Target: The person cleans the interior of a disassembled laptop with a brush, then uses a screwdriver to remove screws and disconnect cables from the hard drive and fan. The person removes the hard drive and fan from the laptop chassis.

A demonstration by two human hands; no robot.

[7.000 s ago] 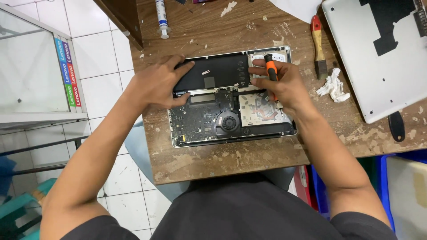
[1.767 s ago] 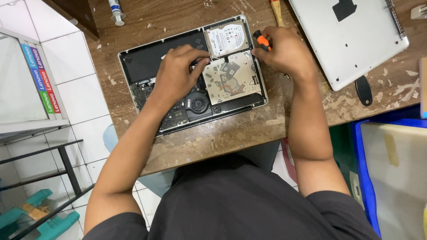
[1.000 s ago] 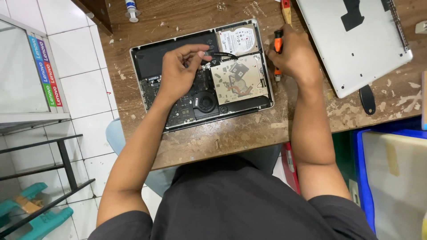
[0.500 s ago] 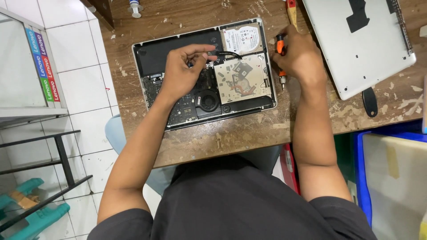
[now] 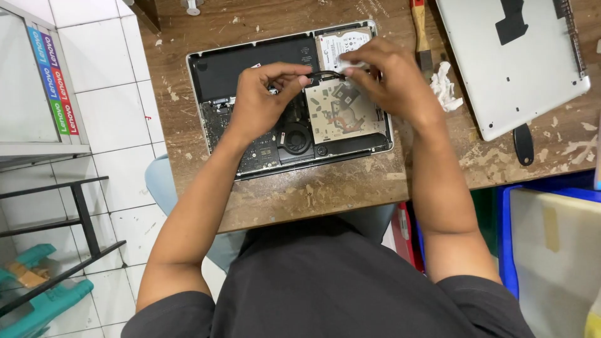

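Observation:
An opened laptop (image 5: pixel 206 131) lies bottom-up on the worn wooden table, showing a black battery (image 5: pixel 244 69), a silver hard drive (image 5: pixel 341 42), a metal optical drive (image 5: pixel 341 116) and a round fan (image 5: pixel 294 136). My left hand (image 5: pixel 260 103) pinches the left end of a thin black bar (image 5: pixel 324 74) that runs between the hard drive and the optical drive. My right hand (image 5: pixel 391 78) grips the bar's right end, with its fingers over the lower edge of the hard drive. No screwdriver shows in either hand.
The laptop's silver bottom cover (image 5: pixel 519 69) lies at the right. A crumpled white tissue (image 5: pixel 443 84) and a wooden-handled tool (image 5: pixel 421 31) sit beside my right hand. A black oval piece (image 5: pixel 523 144) rests near the table edge. A blue bin (image 5: pixel 551 231) stands below.
My right hand has moved left from the laptop's right edge onto the black bar, and the orange screwdriver is gone from it. My left hand stays on the bar.

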